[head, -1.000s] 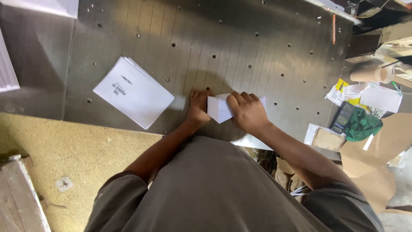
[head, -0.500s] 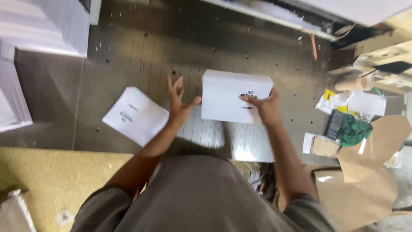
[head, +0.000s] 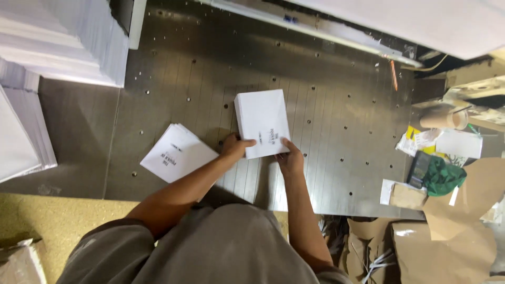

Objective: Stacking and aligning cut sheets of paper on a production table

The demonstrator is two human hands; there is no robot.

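On the perforated steel surface of a paper-handling machine, tall piles of white sheets wait at the far left while a person squares a small stack of printed white sheets lying flat at centre. The left hand and right hand clasp its near corners, fingers curled over the edge. A second, fanned stack lies just left of the wrist, apparently not yet squared.

Bare metal table ahead — paper stacks left, clutter right.
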